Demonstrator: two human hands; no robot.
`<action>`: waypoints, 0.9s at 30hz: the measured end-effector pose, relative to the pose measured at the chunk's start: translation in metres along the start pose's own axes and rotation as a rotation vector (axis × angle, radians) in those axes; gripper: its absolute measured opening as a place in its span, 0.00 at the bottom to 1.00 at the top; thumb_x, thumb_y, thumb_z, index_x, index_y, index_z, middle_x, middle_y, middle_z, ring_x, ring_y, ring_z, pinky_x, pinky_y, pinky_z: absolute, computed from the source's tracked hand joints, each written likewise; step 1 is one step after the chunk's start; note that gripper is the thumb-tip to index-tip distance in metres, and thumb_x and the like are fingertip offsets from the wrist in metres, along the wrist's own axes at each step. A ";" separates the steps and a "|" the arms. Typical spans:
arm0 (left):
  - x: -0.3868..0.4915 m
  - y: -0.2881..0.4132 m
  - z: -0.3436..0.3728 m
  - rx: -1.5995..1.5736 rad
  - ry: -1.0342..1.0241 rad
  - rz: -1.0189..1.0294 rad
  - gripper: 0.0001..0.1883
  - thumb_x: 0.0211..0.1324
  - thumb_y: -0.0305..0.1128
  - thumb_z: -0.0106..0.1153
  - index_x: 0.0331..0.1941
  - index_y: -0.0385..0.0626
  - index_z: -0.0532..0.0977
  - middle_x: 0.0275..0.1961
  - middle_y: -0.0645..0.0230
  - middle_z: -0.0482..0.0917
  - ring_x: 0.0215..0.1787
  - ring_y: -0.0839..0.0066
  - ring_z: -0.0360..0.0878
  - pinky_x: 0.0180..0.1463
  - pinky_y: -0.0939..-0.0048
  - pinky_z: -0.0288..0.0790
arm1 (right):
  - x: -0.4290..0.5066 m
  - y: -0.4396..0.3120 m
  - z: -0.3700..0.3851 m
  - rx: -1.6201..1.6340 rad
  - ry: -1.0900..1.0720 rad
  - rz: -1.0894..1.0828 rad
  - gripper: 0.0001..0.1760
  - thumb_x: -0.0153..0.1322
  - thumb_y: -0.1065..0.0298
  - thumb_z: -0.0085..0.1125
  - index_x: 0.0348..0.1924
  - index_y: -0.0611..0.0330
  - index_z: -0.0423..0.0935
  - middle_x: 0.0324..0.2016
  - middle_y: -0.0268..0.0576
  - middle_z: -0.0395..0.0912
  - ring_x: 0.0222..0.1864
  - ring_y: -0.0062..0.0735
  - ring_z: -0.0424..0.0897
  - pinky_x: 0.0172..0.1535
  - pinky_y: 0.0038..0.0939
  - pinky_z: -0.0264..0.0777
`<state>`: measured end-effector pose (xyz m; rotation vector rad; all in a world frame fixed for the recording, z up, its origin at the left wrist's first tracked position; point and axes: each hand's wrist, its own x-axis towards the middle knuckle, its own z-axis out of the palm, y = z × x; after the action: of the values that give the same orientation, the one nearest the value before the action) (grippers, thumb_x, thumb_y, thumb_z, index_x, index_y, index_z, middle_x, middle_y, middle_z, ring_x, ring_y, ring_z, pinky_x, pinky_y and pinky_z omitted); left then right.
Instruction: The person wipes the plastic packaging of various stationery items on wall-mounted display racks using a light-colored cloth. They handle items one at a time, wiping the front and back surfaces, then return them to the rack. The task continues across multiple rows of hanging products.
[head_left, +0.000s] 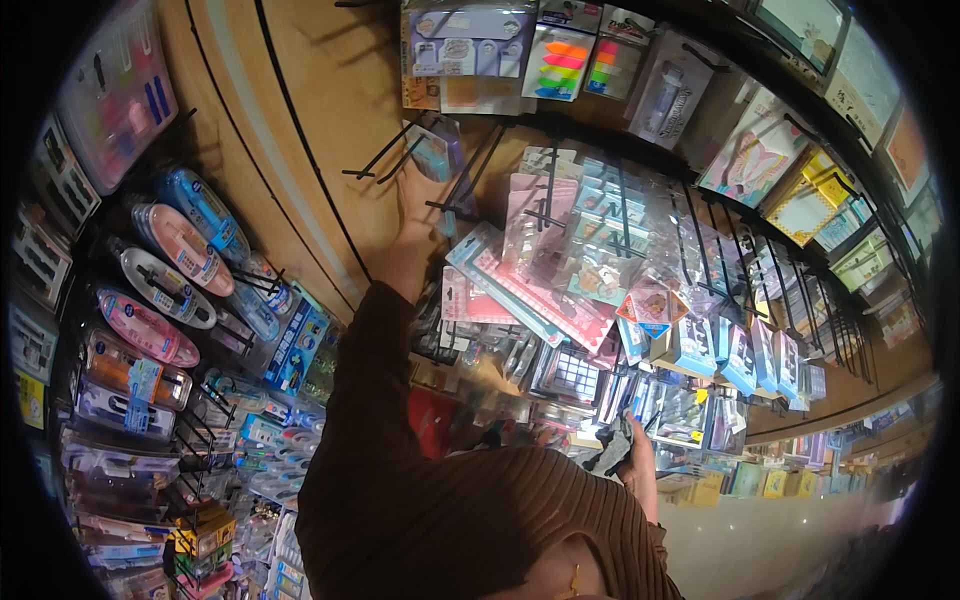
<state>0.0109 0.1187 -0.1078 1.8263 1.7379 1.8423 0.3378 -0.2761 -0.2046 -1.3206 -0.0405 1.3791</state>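
My left hand (421, 196) reaches up among black display hooks (386, 154) on a wooden slat wall. It touches a small clear package with light blue contents (431, 156), and a purplish package (452, 135) is close behind. The fingers are mostly hidden, so their grip does not show. Lower right, beside the lit shelf, my right hand (641, 457) holds a crumpled grey cloth (616, 444), with darker parts hanging from it. Between the hands hang pink carded packs (536, 217), light blue packs (609, 217) and a long pink packaged item (559, 300).
Correction-tape-like blister packs (182, 250) hang on the left rack. Packs of coloured sticky flags (559, 64) hang at the top. Small blue boxes (694, 345) stand on a shelf at right, near rows of protruding black hooks (780, 281). Pale floor (765, 540) shows lower right.
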 end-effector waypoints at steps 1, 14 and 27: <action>-0.007 0.000 -0.005 0.008 0.018 0.003 0.46 0.31 0.40 0.73 0.57 0.35 0.60 0.49 0.45 0.71 0.54 0.49 0.67 0.58 0.59 0.63 | 0.000 0.000 0.003 0.005 0.020 0.016 0.24 0.65 0.57 0.61 0.45 0.66 0.70 0.37 0.47 0.76 0.37 0.42 0.77 0.41 0.44 0.71; -0.082 0.050 -0.117 0.108 0.169 -0.066 0.50 0.30 0.36 0.70 0.62 0.39 0.55 0.53 0.51 0.59 0.54 0.54 0.62 0.56 0.60 0.61 | -0.034 -0.032 0.119 -0.380 -0.345 -0.330 0.24 0.64 0.66 0.61 0.51 0.61 0.66 0.38 0.36 0.74 0.36 0.27 0.75 0.39 0.26 0.68; -0.156 0.090 -0.145 -0.216 0.048 0.154 0.45 0.32 0.43 0.69 0.58 0.37 0.61 0.49 0.52 0.61 0.51 0.56 0.61 0.53 0.59 0.58 | -0.097 -0.032 0.294 -0.996 -0.599 -1.891 0.22 0.53 0.73 0.60 0.42 0.60 0.74 0.43 0.45 0.74 0.44 0.46 0.74 0.41 0.33 0.71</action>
<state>0.0165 -0.1122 -0.1096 1.8909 1.3801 2.0528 0.1275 -0.1476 -0.0137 -0.8006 -1.9916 -0.1204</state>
